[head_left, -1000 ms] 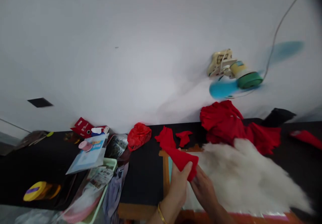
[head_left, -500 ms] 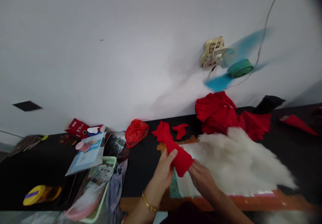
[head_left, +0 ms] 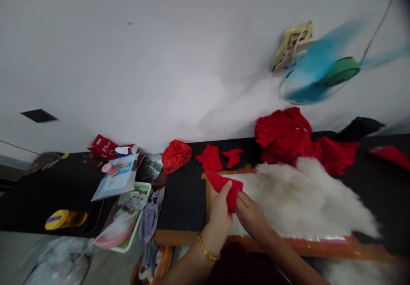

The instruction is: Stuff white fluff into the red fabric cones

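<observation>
A cone-shaped red cloth piece point(head_left: 221, 182) is held above the work surface, its narrow end pointing up and left. My left hand point(head_left: 222, 210) is closed around its side, thumb on top. At the wide end, my right hand point(head_left: 251, 214) has its bent fingers against the cloth's edge; the fingertips are partly hidden there. Beside my right hand lies a big heap of white fluffy stuffing point(head_left: 314, 204). Behind the hands, small red cloth pieces point(head_left: 210, 157) rest on the black table point(head_left: 182, 204).
A blurred blue fan point(head_left: 326, 67) hangs at the wall. More red cloth point(head_left: 283, 135) is piled at the back. To the left are a red plastic bag point(head_left: 176, 156), a green basket point(head_left: 147, 189) holding packets, and a yellow-lidded jar point(head_left: 65, 219).
The red cloth piece has turned in my hands and pulled clear of the small piece behind it. My right hand's fingers have moved along its wide edge. The view has shifted.
</observation>
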The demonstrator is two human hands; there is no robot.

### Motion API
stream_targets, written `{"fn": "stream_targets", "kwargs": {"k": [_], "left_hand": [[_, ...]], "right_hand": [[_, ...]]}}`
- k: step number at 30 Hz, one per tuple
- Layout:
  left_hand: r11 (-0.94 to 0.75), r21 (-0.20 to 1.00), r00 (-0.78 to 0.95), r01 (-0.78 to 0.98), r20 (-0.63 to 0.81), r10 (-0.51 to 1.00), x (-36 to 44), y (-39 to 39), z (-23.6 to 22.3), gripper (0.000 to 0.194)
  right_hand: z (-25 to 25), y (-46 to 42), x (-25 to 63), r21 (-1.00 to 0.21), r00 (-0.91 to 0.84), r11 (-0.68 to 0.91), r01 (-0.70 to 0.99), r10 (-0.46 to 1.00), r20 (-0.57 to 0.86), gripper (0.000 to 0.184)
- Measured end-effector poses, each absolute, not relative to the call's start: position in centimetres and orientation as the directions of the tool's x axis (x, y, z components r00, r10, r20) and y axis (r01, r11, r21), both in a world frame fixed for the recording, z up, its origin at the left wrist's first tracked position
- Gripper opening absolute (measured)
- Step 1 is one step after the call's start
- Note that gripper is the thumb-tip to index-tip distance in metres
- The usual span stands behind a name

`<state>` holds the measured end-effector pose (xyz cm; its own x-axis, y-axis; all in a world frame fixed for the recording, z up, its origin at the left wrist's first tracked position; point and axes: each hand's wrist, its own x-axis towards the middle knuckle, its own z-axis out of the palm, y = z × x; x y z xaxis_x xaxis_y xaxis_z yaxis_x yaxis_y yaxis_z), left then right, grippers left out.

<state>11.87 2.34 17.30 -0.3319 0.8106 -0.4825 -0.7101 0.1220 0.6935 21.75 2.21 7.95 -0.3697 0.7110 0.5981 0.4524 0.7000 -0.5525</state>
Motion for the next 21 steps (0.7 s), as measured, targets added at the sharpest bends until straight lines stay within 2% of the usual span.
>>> {"fn": "stream_targets", "kwargs": {"k": [3,6,11,15,19,21], "left_hand": [[0.11,0.66,-0.314,-0.743,-0.489,0.814,10.8,2.7,17.0,0.038],[0.116,0.667,-0.295,-0.736,-0.471,0.832,10.7,2.4,17.1,0.046],[0.2,0.719,-0.267,-0.666,-0.479,0.836,11.1,1.3,17.0,0.061],[0.291,0.764,-0.229,-0.576,-0.493,0.84,12.3,-0.2,15.7,0.067],[0.284,0.839,-0.261,-0.465,-0.436,0.861,13.5,-1.5,14.7,0.054],[0.296,0.827,-0.189,-0.478,-0.426,0.885,13.1,-1.5,14.9,0.05]], "right_hand": [[8.9,1.9,22.3,-0.508,-0.334,0.725,0.466,0.675,0.658,0.046],[10.2,1.5,22.1,-0.558,-0.339,0.679,0.477,0.728,0.596,0.05],[10.0,0.3,21.5,-0.611,-0.464,0.684,0.399,0.725,0.509,0.036],[8.3,-0.4,21.5,-0.598,-0.458,0.632,0.494,0.773,0.439,0.032],[7.9,-0.7,22.0,-0.638,-0.362,0.496,0.589,0.868,0.341,0.036],[8.1,-0.8,22.6,-0.629,-0.326,0.498,0.596,0.867,0.378,0.036]]}}
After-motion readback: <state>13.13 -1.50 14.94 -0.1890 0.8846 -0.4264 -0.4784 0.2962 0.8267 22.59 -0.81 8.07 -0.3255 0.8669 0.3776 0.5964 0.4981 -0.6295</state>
